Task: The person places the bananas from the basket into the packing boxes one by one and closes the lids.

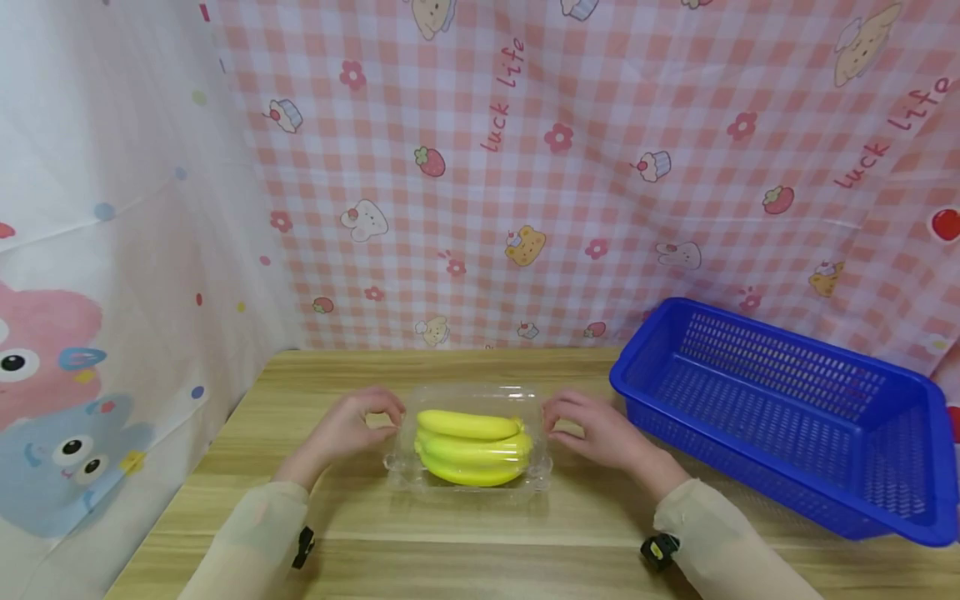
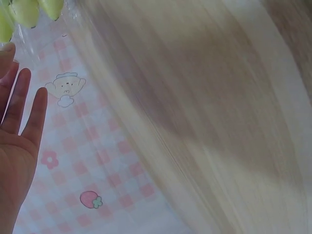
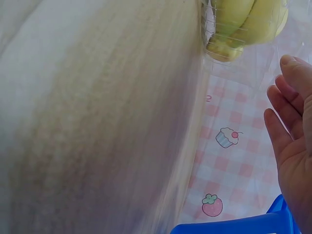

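A clear plastic clamshell box [image 1: 468, 398] sits on the table in the head view, with a bunch of yellow bananas [image 1: 472, 454] inside. Glare crosses the fruit, and clear tabs stick out at both front corners. At the box's left side is my left hand [image 1: 360, 425], its fingertips close to the wall. My right hand [image 1: 592, 429] mirrors it on the right side. Both wrist views show loosely extended fingers on the left hand [image 2: 19, 141] and the right hand [image 3: 295, 126]. Whether the fingertips touch the plastic is hard to tell.
A blue perforated plastic basket [image 1: 750, 433] stands on the right of the wooden table [image 1: 450, 542], just beyond my right forearm. Behind the table hangs a pink checked cloth [image 1: 480, 192]. A white printed cloth [image 1: 150, 275] hangs along the left.
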Motion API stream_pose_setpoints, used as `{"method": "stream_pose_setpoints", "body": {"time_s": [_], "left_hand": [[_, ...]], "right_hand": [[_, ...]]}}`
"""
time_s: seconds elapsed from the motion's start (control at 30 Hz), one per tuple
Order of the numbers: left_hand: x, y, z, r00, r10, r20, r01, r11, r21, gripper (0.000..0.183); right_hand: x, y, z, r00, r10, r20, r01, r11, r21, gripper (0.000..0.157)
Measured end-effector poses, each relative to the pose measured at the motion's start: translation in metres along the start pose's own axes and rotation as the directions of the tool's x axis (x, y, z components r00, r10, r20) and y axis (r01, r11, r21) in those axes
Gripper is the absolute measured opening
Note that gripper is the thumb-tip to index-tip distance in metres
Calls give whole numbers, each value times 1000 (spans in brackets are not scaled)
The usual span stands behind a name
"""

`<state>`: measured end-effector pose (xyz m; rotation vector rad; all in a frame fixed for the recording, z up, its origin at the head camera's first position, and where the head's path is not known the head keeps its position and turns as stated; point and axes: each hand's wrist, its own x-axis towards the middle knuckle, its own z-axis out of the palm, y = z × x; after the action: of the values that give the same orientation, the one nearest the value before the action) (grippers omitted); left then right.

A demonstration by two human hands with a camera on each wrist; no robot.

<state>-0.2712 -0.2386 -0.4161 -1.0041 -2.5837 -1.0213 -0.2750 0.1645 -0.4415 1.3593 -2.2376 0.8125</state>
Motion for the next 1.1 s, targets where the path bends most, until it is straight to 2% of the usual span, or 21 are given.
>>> {"method": "stream_pose_setpoints", "body": {"time_s": [0.47, 0.67, 1.1], "left_hand": [[-2, 1, 1, 999, 30, 33, -33, 995, 93, 29], [-3, -1, 2, 997, 63, 34, -67, 991, 118, 29], [-3, 1, -2, 993, 76, 89, -89, 984, 153, 25]], "right_hand": [[-1, -1, -1, 997, -71, 28, 72, 996, -51, 26], [-1, -2, -2, 996, -85, 31, 87, 994, -67, 26], [-1, -1, -3, 994, -99, 47, 103, 991, -82, 24]]}}
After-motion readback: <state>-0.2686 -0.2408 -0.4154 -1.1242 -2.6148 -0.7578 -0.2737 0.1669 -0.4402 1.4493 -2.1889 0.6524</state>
